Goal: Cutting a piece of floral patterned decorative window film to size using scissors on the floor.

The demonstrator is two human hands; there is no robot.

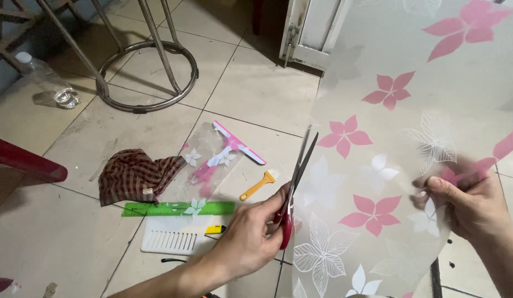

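My left hand (248,234) grips red-handled scissors (294,187), blades slightly apart and pointing up against the left edge of a large translucent film sheet (400,127) printed with pink and white flowers. My right hand (466,201) pinches the sheet near its lower right, partly seen through the film, and holds it up in front of me. The sheet covers most of the right half of the view.
On the tiled floor lie a checked cloth (132,174), a green ruler (176,209), a white comb-like tool (171,241), a yellow scraper (257,185), a pink squeegee (229,149) under a film offcut. A metal stool base (149,72), a plastic bottle (49,83) and a red chair leg (24,163) stand at left.
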